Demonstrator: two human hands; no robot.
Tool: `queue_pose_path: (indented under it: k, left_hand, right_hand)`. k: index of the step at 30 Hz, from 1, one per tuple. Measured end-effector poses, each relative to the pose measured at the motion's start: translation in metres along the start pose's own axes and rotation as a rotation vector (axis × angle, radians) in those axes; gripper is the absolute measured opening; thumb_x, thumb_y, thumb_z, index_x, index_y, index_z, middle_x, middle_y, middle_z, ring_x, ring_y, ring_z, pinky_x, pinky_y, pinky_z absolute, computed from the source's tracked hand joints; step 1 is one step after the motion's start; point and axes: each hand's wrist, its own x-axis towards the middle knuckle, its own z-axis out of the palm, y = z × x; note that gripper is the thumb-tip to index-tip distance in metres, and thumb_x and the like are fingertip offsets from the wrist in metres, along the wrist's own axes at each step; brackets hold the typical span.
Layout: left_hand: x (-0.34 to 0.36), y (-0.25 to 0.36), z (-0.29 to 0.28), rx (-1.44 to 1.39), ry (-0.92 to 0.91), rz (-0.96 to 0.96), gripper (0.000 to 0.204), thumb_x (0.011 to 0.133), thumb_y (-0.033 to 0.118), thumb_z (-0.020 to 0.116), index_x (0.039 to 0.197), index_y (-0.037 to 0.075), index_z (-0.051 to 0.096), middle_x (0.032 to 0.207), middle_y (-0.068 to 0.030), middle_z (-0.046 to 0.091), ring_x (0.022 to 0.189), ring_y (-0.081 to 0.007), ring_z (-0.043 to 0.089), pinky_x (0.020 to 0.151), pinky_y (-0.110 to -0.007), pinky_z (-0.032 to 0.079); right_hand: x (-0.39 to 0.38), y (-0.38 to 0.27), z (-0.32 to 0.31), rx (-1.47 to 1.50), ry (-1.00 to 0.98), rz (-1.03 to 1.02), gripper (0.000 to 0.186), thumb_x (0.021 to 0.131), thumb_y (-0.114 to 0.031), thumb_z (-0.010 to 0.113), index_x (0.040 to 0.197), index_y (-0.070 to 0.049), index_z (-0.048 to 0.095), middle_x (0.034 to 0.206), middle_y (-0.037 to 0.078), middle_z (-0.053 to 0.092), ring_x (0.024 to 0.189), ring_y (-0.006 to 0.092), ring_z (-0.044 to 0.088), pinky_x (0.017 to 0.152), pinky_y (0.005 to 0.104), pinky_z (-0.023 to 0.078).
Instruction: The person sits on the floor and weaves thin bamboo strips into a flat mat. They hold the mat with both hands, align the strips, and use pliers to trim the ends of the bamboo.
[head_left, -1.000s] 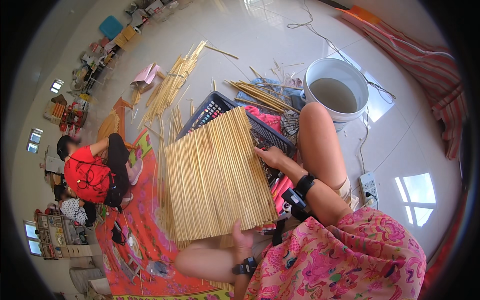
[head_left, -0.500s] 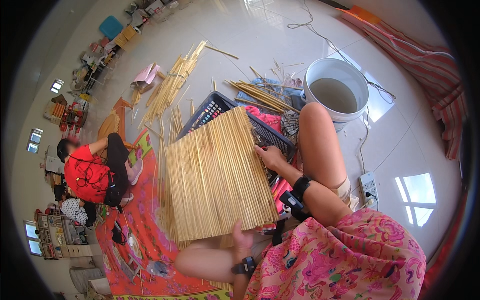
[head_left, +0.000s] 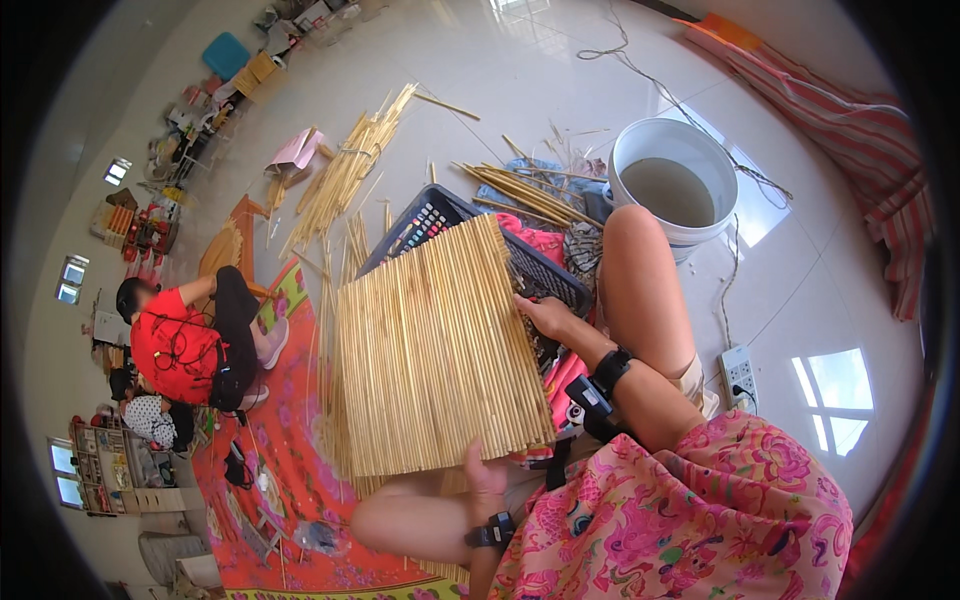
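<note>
A mat of pale yellow straw-like stalks (head_left: 430, 360), laid side by side, lies tilted across my lap and the rim of a dark plastic basket (head_left: 560, 280). At its near edge my left hand (head_left: 485, 475) grips it, thumb up along the edge and the other fingers partly hidden. My right hand (head_left: 545, 316) is closed at the mat's right edge, its thumb against the stalk ends. Something dark shows by those fingers, too hidden to name. Pink cloth (head_left: 530, 237) is inside the basket. Stalk ends are uneven near the far right corner.
Loose stalks (head_left: 525, 190) lie beyond the basket, and a tied bundle (head_left: 352, 165) lies farther left. A white bucket (head_left: 674, 235) stands at the right, near a power strip (head_left: 738, 376). A person in red (head_left: 180, 345) sits left, beside a red floral floor covering (head_left: 300, 420).
The mat has tipped and shifted very slightly to the right. Both hands keep nearly the same places on its edges.
</note>
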Motion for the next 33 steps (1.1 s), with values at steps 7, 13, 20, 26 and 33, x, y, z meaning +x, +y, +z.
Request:
queue_pose_path:
  k: [7, 13, 20, 26, 33]
  left_hand:
    - [-0.002, 0.002, 0.004, -0.013, -0.001, -0.018, 0.044, 0.079, 0.022, 0.055, 0.12, 0.007, 0.047, 0.112, -0.0056, 0.056, 0.101, -0.0213, 0.055, 0.086, -0.04, 0.046]
    - [0.002, -0.001, -0.003, -0.022, 0.026, -0.014, 0.043, 0.079, 0.021, 0.056, 0.119, 0.007, 0.047, 0.112, -0.0052, 0.056, 0.1, -0.0212, 0.055, 0.085, -0.039, 0.046]
    - [-0.003, 0.001, 0.01, -0.029, 0.06, -0.023, 0.043, 0.079, 0.022, 0.056, 0.119, 0.008, 0.047, 0.112, -0.005, 0.057, 0.1, -0.0214, 0.055, 0.084, -0.04, 0.047]
    - [0.0, 0.0, 0.005, -0.03, 0.074, -0.008, 0.044, 0.079, 0.024, 0.055, 0.119, 0.007, 0.047, 0.111, -0.0055, 0.057, 0.099, -0.0212, 0.056, 0.083, -0.039, 0.047]
    - [0.001, -0.003, -0.006, -0.01, 0.037, -0.003, 0.045, 0.08, 0.023, 0.055, 0.12, 0.007, 0.046, 0.112, -0.006, 0.057, 0.099, -0.0213, 0.056, 0.083, -0.039, 0.048]
  right_hand:
    - [-0.013, -0.013, -0.006, -0.147, 0.038, 0.021, 0.081, 0.076, -0.066, 0.044, 0.088, 0.012, 0.062, 0.096, 0.031, 0.059, 0.095, 0.0387, 0.057, 0.082, 0.0397, 0.043]
    - [-0.018, -0.02, -0.009, -0.213, 0.07, 0.053, 0.077, 0.076, -0.065, 0.045, 0.089, 0.01, 0.063, 0.095, 0.026, 0.061, 0.094, 0.0383, 0.058, 0.082, 0.0409, 0.044]
    - [-0.011, -0.011, -0.003, -0.137, 0.073, 0.049, 0.08, 0.076, -0.066, 0.044, 0.092, 0.01, 0.062, 0.097, 0.027, 0.06, 0.094, 0.0381, 0.058, 0.082, 0.0412, 0.043]
    - [0.0, -0.002, 0.0, -0.073, 0.045, 0.032, 0.087, 0.076, -0.068, 0.043, 0.096, 0.015, 0.058, 0.101, 0.032, 0.057, 0.1, 0.0405, 0.055, 0.085, 0.0403, 0.041]
    - [0.011, -0.005, 0.005, -0.05, 0.047, 0.016, 0.092, 0.075, -0.07, 0.041, 0.098, 0.018, 0.056, 0.107, 0.035, 0.053, 0.104, 0.0416, 0.052, 0.087, 0.0395, 0.04]
